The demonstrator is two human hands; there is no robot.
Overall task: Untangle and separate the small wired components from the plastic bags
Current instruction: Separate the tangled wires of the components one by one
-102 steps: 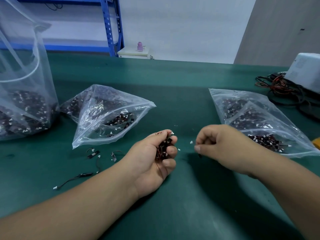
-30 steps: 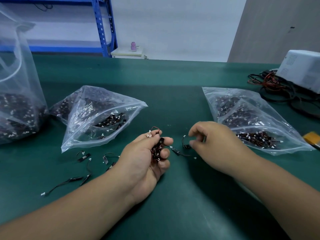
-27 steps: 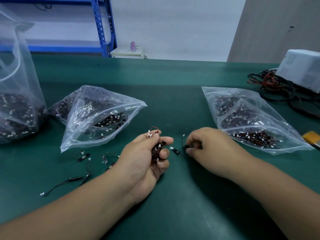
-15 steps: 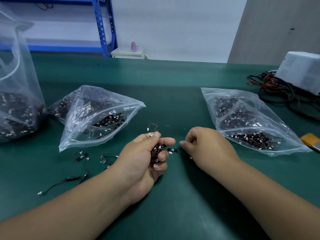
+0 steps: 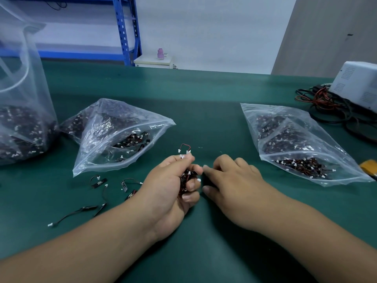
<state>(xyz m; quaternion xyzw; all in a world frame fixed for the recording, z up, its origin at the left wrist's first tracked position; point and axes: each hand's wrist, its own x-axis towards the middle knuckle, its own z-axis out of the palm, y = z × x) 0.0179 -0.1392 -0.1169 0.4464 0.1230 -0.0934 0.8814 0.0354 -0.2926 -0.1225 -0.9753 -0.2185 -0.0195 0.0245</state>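
Observation:
My left hand [image 5: 172, 187] grips a tangled clump of small wired components [image 5: 187, 176], black pieces with red wires and white plugs; a wire loop sticks up above my fingers. My right hand [image 5: 230, 183] is right beside it, thumb and forefinger reaching into the clump's right side; what they pinch is hidden. Several separated components [image 5: 100, 181] lie loose on the green table to the left. A clear plastic bag [image 5: 114, 137] of components lies left of centre, another bag [image 5: 293, 144] lies on the right.
A tall clear bag [image 5: 22, 111] with more components stands at the far left. A white device [image 5: 357, 84] and a pile of black and red cables [image 5: 330, 105] sit at the back right. A yellow object [image 5: 369, 165] lies at the right edge.
My right hand had a component pulled out from the clump; now it has moved left and its fingertips touch the clump in my left hand. My left hand has stayed in place.

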